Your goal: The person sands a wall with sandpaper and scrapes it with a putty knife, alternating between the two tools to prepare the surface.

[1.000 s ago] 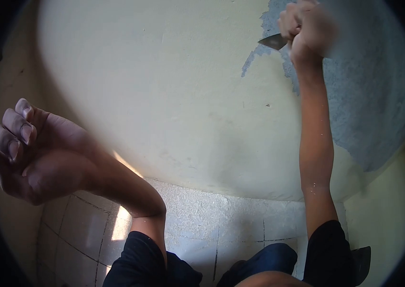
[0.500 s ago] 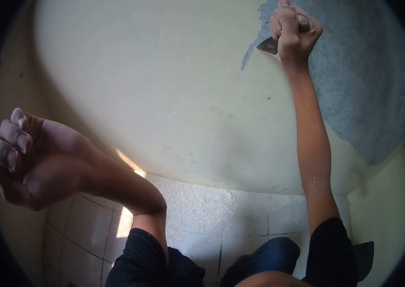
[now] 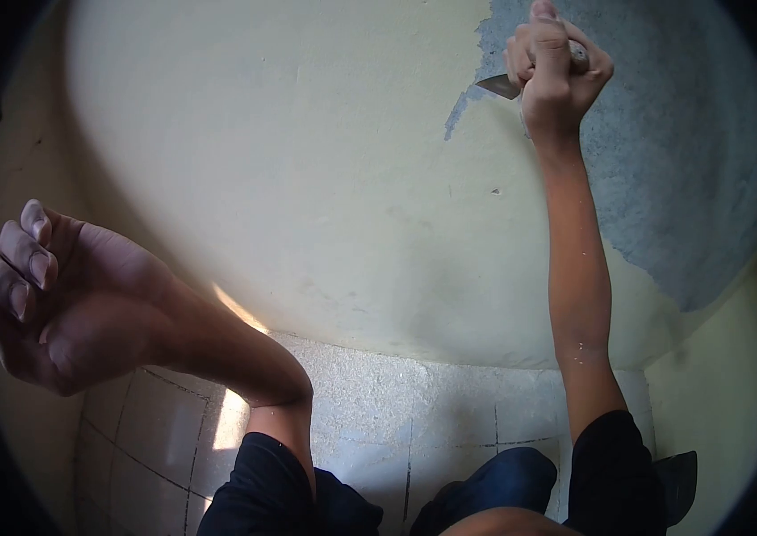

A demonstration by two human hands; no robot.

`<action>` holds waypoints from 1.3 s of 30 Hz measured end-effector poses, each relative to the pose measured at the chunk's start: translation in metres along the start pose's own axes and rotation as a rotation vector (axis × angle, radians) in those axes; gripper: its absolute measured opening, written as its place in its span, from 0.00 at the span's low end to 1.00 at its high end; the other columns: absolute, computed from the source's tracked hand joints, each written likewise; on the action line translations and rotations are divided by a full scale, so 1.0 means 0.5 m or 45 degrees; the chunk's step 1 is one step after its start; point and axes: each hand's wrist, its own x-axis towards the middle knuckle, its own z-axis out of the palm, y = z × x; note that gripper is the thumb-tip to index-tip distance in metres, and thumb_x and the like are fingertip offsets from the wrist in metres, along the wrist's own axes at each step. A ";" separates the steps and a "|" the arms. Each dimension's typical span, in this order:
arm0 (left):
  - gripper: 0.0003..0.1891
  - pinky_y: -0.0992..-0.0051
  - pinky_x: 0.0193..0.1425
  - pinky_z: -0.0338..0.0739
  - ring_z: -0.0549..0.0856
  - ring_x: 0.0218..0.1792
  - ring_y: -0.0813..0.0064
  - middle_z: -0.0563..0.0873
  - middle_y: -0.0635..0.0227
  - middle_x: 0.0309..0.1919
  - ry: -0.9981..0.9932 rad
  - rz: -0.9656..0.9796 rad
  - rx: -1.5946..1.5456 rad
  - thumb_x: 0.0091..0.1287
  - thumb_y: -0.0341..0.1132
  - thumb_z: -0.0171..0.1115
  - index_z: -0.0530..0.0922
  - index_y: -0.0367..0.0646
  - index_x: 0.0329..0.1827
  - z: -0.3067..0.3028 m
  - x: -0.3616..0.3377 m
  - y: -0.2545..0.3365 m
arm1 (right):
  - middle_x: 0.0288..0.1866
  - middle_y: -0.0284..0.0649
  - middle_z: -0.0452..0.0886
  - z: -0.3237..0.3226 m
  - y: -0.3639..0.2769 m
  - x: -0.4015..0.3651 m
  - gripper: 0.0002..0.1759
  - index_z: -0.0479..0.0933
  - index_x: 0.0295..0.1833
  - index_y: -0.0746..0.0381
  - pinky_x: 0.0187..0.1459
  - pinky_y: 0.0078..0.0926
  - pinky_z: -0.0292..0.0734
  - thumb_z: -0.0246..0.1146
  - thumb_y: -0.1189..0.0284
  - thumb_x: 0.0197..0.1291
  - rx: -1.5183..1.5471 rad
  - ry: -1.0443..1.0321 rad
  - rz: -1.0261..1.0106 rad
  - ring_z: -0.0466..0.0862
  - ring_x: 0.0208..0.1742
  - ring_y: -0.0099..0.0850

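My right hand [image 3: 559,76] is closed around the handle of a scraper [image 3: 499,87], high up against the wall. Its dark metal blade points left, at the ragged border between pale paint [image 3: 307,161] and a bare grey patch [image 3: 673,152]. A narrow grey strip [image 3: 456,118] runs down from the blade's tip. On the far left, my left hand [image 3: 66,295] is raised with the palm showing. Its fingers are loosely curled and apart, with nothing in them.
White tiled floor [image 3: 360,456] meets the wall below, strewn with pale flakes [image 3: 369,366]. My bent knees [image 3: 512,482] show at the bottom. A dark flat object [image 3: 678,482] stands out beside my right sleeve. Side walls close in at left and right.
The scraper blade has changed its tilt slightly, and my right hand has shifted a little to the right and down. My left hand holds its pose.
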 end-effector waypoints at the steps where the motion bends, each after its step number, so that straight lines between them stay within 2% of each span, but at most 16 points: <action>1: 0.16 0.67 0.49 0.76 0.81 0.25 0.74 0.81 0.73 0.21 0.002 0.000 0.013 0.71 0.28 0.47 0.74 0.48 0.22 0.002 0.001 0.000 | 0.13 0.24 0.64 0.009 0.017 -0.020 0.28 0.60 0.18 0.54 0.17 0.24 0.54 0.57 0.77 0.76 -0.120 0.010 0.170 0.61 0.14 0.15; 4: 0.16 0.67 0.48 0.76 0.81 0.24 0.74 0.80 0.73 0.21 -0.025 0.001 -0.025 0.71 0.29 0.47 0.73 0.48 0.22 0.001 0.008 0.003 | 0.13 0.24 0.64 0.015 0.023 -0.008 0.29 0.60 0.18 0.54 0.17 0.24 0.53 0.58 0.77 0.77 -0.172 -0.098 0.098 0.59 0.14 0.15; 8: 0.15 0.67 0.47 0.76 0.80 0.24 0.74 0.79 0.73 0.20 -0.009 0.043 0.004 0.71 0.29 0.48 0.73 0.49 0.22 0.011 0.003 0.007 | 0.14 0.24 0.62 0.006 -0.032 0.010 0.29 0.58 0.20 0.52 0.15 0.23 0.51 0.56 0.72 0.80 0.103 0.064 0.081 0.57 0.13 0.14; 9: 0.15 0.67 0.47 0.76 0.80 0.24 0.74 0.78 0.73 0.20 -0.006 0.049 0.015 0.71 0.29 0.48 0.73 0.49 0.22 0.011 0.003 0.007 | 0.14 0.25 0.62 -0.011 -0.025 0.006 0.30 0.63 0.18 0.56 0.17 0.22 0.49 0.56 0.69 0.82 -0.021 -0.107 -0.018 0.58 0.14 0.15; 13: 0.14 0.66 0.47 0.76 0.79 0.23 0.74 0.77 0.73 0.20 0.026 0.014 0.027 0.71 0.30 0.49 0.74 0.48 0.24 0.023 0.001 -0.002 | 0.15 0.25 0.63 0.028 0.022 -0.033 0.29 0.62 0.19 0.56 0.19 0.21 0.51 0.56 0.70 0.81 -0.114 -0.166 0.116 0.60 0.17 0.14; 17: 0.13 0.65 0.47 0.76 0.78 0.23 0.74 0.77 0.73 0.20 0.028 0.031 0.032 0.71 0.31 0.50 0.75 0.48 0.25 0.020 0.003 0.005 | 0.15 0.25 0.63 -0.006 -0.025 0.007 0.29 0.63 0.19 0.55 0.20 0.20 0.54 0.58 0.71 0.80 0.031 -0.169 -0.040 0.61 0.17 0.14; 21: 0.14 0.65 0.48 0.77 0.79 0.23 0.74 0.77 0.73 0.20 0.034 0.029 0.031 0.72 0.31 0.49 0.75 0.47 0.26 0.006 0.003 -0.001 | 0.15 0.22 0.60 0.015 0.039 -0.045 0.31 0.60 0.18 0.56 0.21 0.25 0.49 0.64 0.66 0.77 -0.064 -0.087 0.221 0.57 0.18 0.13; 24: 0.14 0.65 0.49 0.77 0.79 0.23 0.74 0.77 0.72 0.21 -0.015 0.004 0.002 0.73 0.32 0.49 0.75 0.47 0.26 -0.003 0.004 -0.003 | 0.14 0.22 0.61 0.014 0.035 -0.039 0.31 0.62 0.18 0.56 0.20 0.24 0.50 0.64 0.66 0.78 -0.109 -0.182 0.054 0.59 0.18 0.13; 27: 0.14 0.65 0.49 0.77 0.79 0.23 0.73 0.78 0.71 0.21 -0.037 0.025 0.029 0.73 0.31 0.49 0.75 0.47 0.26 -0.004 0.002 -0.005 | 0.13 0.23 0.63 0.004 -0.035 0.010 0.30 0.64 0.18 0.56 0.19 0.22 0.52 0.64 0.66 0.78 0.000 -0.091 -0.015 0.62 0.17 0.13; 28: 0.14 0.65 0.49 0.77 0.79 0.23 0.73 0.79 0.71 0.21 -0.019 0.040 0.039 0.73 0.31 0.48 0.75 0.47 0.26 -0.002 -0.001 -0.009 | 0.13 0.23 0.64 0.000 -0.043 0.011 0.30 0.64 0.18 0.56 0.19 0.22 0.52 0.63 0.66 0.78 0.062 -0.069 -0.010 0.62 0.16 0.13; 30: 0.14 0.66 0.48 0.77 0.79 0.23 0.73 0.79 0.71 0.21 0.007 0.021 0.044 0.73 0.31 0.49 0.74 0.47 0.25 -0.002 -0.004 -0.011 | 0.14 0.23 0.63 0.014 0.039 -0.064 0.30 0.64 0.17 0.57 0.20 0.22 0.52 0.62 0.68 0.78 -0.218 -0.116 0.118 0.61 0.17 0.13; 32: 0.14 0.66 0.47 0.76 0.79 0.23 0.73 0.79 0.71 0.21 0.019 0.003 0.030 0.73 0.30 0.49 0.74 0.47 0.26 -0.012 0.001 -0.013 | 0.14 0.22 0.63 0.012 0.070 -0.096 0.30 0.64 0.17 0.57 0.20 0.22 0.52 0.62 0.69 0.78 -0.146 -0.177 0.223 0.61 0.17 0.12; 35: 0.14 0.67 0.46 0.76 0.79 0.23 0.73 0.80 0.71 0.21 0.019 -0.020 -0.034 0.72 0.31 0.50 0.75 0.47 0.26 -0.007 0.004 -0.005 | 0.14 0.23 0.63 0.020 0.005 -0.060 0.30 0.64 0.17 0.57 0.20 0.22 0.52 0.62 0.69 0.79 -0.062 -0.122 0.043 0.61 0.17 0.13; 36: 0.14 0.67 0.45 0.76 0.79 0.23 0.73 0.80 0.71 0.21 0.028 0.002 -0.021 0.73 0.30 0.50 0.75 0.47 0.26 -0.004 0.003 -0.004 | 0.14 0.23 0.62 0.024 -0.022 -0.043 0.30 0.63 0.18 0.57 0.20 0.22 0.52 0.61 0.69 0.79 0.047 -0.049 0.091 0.61 0.17 0.13; 38: 0.15 0.67 0.45 0.75 0.80 0.23 0.73 0.80 0.71 0.21 0.046 0.028 -0.003 0.73 0.30 0.50 0.75 0.47 0.25 0.001 0.002 -0.004 | 0.14 0.23 0.62 0.012 -0.043 -0.019 0.30 0.63 0.18 0.57 0.20 0.24 0.50 0.61 0.67 0.79 0.013 -0.083 -0.025 0.60 0.17 0.14; 39: 0.15 0.67 0.45 0.75 0.79 0.23 0.73 0.80 0.72 0.21 0.041 0.027 0.029 0.73 0.30 0.50 0.75 0.47 0.25 0.001 0.002 -0.005 | 0.14 0.23 0.62 0.011 -0.011 -0.041 0.30 0.63 0.18 0.57 0.20 0.24 0.50 0.62 0.67 0.79 -0.079 -0.087 0.035 0.60 0.17 0.14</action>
